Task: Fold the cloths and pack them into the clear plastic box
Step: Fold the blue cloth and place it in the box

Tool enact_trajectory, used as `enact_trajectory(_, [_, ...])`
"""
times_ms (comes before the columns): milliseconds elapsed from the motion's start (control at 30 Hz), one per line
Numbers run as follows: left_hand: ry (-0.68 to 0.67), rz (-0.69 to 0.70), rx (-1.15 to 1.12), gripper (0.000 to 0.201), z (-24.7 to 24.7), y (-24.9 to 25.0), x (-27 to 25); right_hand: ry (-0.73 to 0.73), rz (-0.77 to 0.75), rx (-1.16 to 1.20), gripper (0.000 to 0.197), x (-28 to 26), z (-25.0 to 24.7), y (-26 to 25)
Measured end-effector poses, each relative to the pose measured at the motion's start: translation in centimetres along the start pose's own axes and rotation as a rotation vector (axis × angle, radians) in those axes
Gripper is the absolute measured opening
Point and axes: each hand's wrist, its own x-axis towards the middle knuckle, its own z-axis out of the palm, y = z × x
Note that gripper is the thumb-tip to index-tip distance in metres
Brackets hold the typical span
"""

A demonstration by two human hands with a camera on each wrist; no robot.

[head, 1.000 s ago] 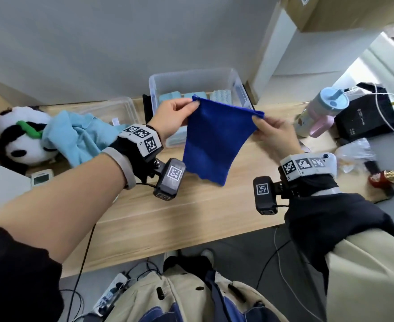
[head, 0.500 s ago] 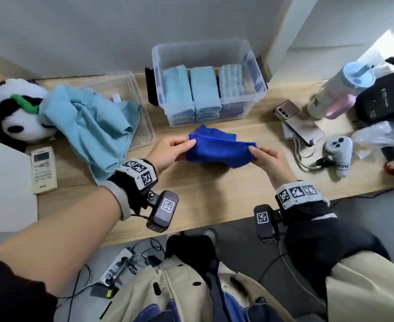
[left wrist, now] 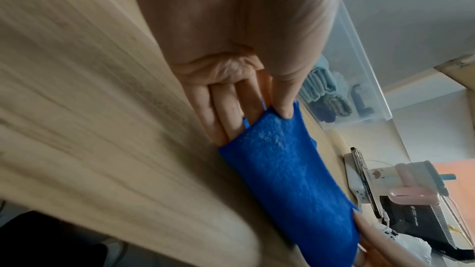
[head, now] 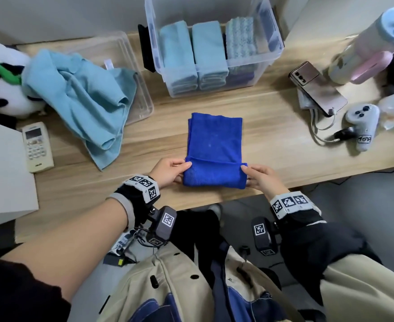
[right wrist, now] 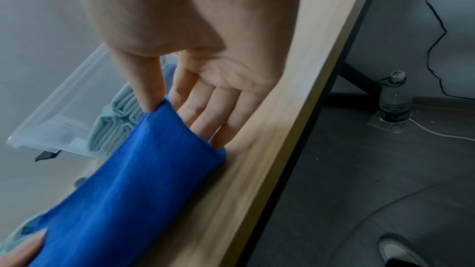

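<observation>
blue cloth (head: 214, 145) lies on the wooden desk (head: 272, 117) in front of the clear plastic box (head: 217, 87), its near end turned up. left hand (head: 168, 171) and right hand (head: 260, 178) each pinch a corner of that flap, thumb on top; fingers seem tucked under, though blur hides the tips.

A matt, nubbly terry pile is shown by the royal-blue folded cloth (head: 214, 147). The pale wood-grain worktop (head: 272, 108) looks smooth, with a low sheen. The clear plastic box (head: 217, 87) is glossy and see-through (pale blue knit cloths (head: 193, 47) are seen inside), and a mirror-like metallic finish is shown by the bronze phone (head: 318, 88).
</observation>
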Motion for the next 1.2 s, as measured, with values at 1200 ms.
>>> enact_trajectory(1200, [-0.029, 0.565, -0.255, 0.018, -2.2, 22.2, -1.4, -0.041, -0.669, 0.244, 0.029, -3.8, 0.6, -22.2])
